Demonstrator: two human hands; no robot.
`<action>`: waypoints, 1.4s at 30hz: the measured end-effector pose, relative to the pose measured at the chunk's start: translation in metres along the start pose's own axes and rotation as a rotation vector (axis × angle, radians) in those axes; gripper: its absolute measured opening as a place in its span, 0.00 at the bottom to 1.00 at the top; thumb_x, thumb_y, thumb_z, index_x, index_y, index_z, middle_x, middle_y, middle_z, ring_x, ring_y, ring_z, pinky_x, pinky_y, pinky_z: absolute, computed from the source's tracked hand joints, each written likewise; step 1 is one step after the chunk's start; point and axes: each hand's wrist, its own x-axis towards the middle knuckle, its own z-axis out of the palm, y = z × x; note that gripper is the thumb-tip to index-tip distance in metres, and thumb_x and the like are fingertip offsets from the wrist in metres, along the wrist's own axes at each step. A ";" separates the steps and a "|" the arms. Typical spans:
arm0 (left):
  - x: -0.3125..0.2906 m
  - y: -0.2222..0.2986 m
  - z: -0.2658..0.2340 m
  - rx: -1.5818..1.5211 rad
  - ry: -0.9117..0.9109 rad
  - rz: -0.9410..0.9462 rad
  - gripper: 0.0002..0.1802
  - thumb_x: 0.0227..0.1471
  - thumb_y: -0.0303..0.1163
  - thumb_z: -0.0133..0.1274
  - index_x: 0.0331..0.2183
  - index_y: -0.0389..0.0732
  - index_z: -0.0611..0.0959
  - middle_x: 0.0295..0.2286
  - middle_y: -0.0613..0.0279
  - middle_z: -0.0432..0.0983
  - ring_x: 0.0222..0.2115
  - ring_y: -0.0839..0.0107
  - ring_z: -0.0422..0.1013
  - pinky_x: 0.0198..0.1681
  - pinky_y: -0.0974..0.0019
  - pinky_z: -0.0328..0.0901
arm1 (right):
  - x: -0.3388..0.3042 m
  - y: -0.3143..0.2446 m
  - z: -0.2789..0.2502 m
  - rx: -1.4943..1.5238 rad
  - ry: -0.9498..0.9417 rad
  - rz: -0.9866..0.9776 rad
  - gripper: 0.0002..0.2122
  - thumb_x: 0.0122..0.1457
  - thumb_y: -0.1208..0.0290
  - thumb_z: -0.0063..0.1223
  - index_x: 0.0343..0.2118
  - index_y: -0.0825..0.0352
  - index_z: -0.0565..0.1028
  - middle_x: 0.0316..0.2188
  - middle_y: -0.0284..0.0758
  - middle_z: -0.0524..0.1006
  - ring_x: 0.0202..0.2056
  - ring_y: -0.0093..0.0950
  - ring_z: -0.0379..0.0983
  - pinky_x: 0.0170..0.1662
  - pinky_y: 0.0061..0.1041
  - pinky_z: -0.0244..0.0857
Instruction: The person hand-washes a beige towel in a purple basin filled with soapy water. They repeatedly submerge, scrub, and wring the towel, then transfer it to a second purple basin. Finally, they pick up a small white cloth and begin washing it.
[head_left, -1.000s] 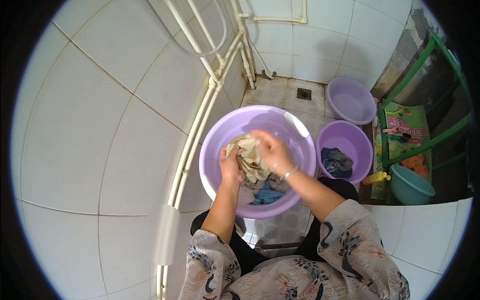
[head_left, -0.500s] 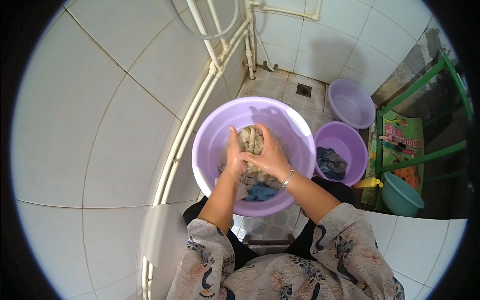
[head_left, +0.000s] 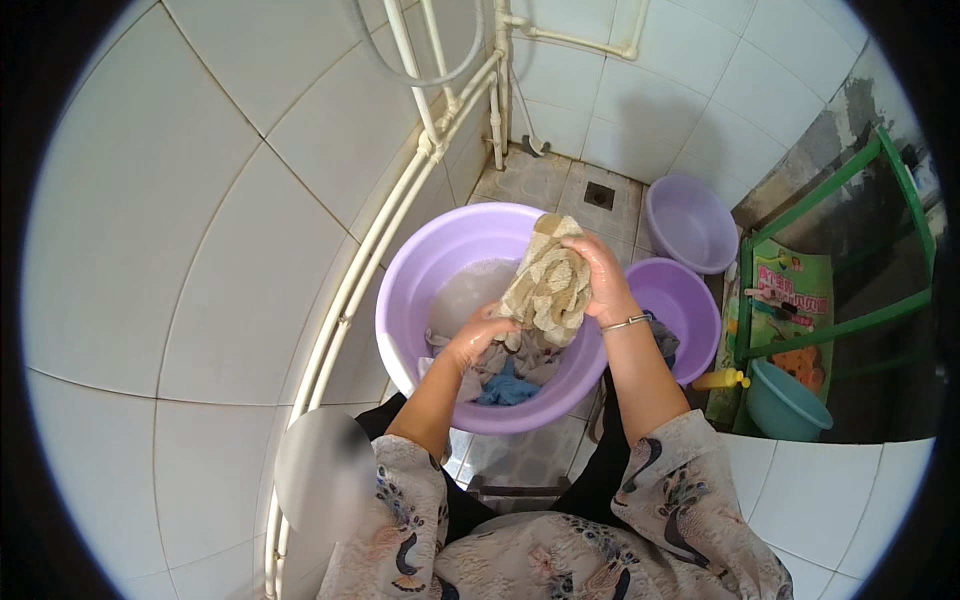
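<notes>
A large purple basin stands on the floor in front of me, holding water and several wet clothes, one of them blue. My right hand grips a beige patterned cloth and holds it lifted above the basin's right side. My left hand clasps the lower end of the same cloth, just above the clothes in the water. A bracelet sits on my right wrist.
To the right stand a smaller purple basin with dark clothes and an empty pale purple basin. A green metal rack, a teal bucket and a yellow bottle are at far right. White pipes run along the tiled wall; a floor drain lies behind.
Both hands were pressing the beige cloth down in the basin. Now my right hand has lifted it up and to the right, with my left hand lower at its bottom end.
</notes>
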 end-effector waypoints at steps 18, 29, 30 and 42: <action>0.014 0.013 0.033 -0.794 0.444 0.248 0.19 0.54 0.45 0.41 0.38 0.41 0.75 0.33 0.59 0.73 0.35 0.66 0.70 0.39 0.59 0.67 | 0.025 0.096 -0.001 -0.906 0.480 -0.331 0.14 0.47 0.68 0.53 0.38 0.65 0.73 0.31 0.43 0.77 0.34 0.34 0.74 0.38 0.30 0.67; -0.012 0.040 0.018 -0.831 0.160 0.194 0.26 0.48 0.47 0.47 0.44 0.39 0.74 0.40 0.53 0.73 0.41 0.59 0.70 0.48 0.57 0.64 | 0.024 0.080 -0.006 -0.270 0.205 0.098 0.26 0.52 0.56 0.56 0.47 0.73 0.66 0.37 0.37 0.74 0.41 0.29 0.71 0.45 0.26 0.67; -0.012 0.043 0.007 -0.917 0.100 0.233 0.25 0.49 0.47 0.47 0.44 0.40 0.74 0.40 0.56 0.73 0.42 0.61 0.69 0.47 0.58 0.63 | 0.013 0.076 0.003 -0.350 0.079 0.168 0.30 0.51 0.52 0.57 0.49 0.72 0.65 0.44 0.39 0.71 0.45 0.29 0.68 0.48 0.26 0.64; -0.009 0.027 -0.017 -0.852 0.360 0.064 0.14 0.50 0.36 0.47 0.37 0.39 0.75 0.32 0.58 0.74 0.30 0.68 0.71 0.17 0.69 0.62 | -0.007 0.060 -0.022 -0.135 0.089 0.014 0.22 0.47 0.72 0.57 0.46 0.72 0.67 0.35 0.36 0.75 0.36 0.27 0.73 0.42 0.26 0.68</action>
